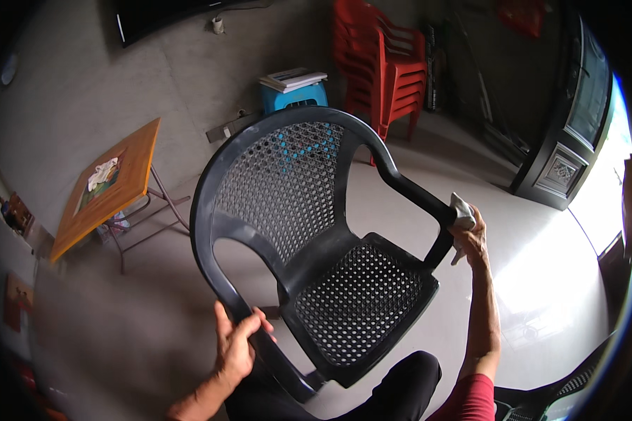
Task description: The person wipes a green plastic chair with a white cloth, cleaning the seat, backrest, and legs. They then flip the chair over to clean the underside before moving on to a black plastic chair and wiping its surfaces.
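Note:
A black plastic armchair with a perforated back and seat stands tilted in front of me. My left hand is wrapped round its left armrest, thumb and fingers on opposite sides. At the front end of the right armrest, my right hand presses a crumpled whitish cloth against the black plastic. Part of the cloth hangs below the hand. My knees, in dark trousers, are under the near edge of the chair.
A wooden folding table with a white crumpled cloth on top stands at the left. Stacked red chairs and a blue stool bearing papers are by the far wall. An open dark door is at right; another black chair is lower right.

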{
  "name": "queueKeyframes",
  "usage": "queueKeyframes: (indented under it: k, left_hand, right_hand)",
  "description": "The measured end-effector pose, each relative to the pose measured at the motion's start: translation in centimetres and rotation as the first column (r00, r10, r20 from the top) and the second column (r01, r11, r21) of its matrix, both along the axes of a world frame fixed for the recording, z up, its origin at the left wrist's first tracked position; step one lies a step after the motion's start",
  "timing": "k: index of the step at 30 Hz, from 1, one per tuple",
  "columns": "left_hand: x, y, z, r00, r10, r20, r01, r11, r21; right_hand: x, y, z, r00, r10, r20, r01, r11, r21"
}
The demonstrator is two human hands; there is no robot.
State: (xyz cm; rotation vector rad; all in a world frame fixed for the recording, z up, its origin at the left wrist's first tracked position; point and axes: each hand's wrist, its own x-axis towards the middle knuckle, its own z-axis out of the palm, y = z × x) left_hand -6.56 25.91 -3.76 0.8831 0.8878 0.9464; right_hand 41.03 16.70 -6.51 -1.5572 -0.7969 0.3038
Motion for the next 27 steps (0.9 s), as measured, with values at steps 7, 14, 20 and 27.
queueKeyframes:
  k: [7,14,20,27]
  left_hand:
    - [-2.5,13.4,0.3,0.965,-0.081,-0.248,0.123,0.979,0.160]
    - [-3.1,21.7,1.7,0.829,-0.191,-0.526,0.340,0.919,0.202]
    - [-3.8,24.1,2.9,0.646,-0.113,-0.755,0.447,0.858,0.253]
    - [6.0,9.3,-3.8,0.747,0.393,-0.536,0.331,0.479,0.813]
  right_hand:
    - [-9.1,-2.9,-0.8,0.980,-0.173,0.102,0.172,0.985,0.021]
    - [-16.4,-4.8,-0.7,0.960,-0.181,-0.213,0.207,0.973,0.105]
    - [-19.9,-6.9,-1.5,0.963,-0.164,-0.215,0.162,0.986,-0.024]
    - [-19.0,-8.9,-1.1,0.744,0.335,-0.579,-0.141,0.924,0.354]
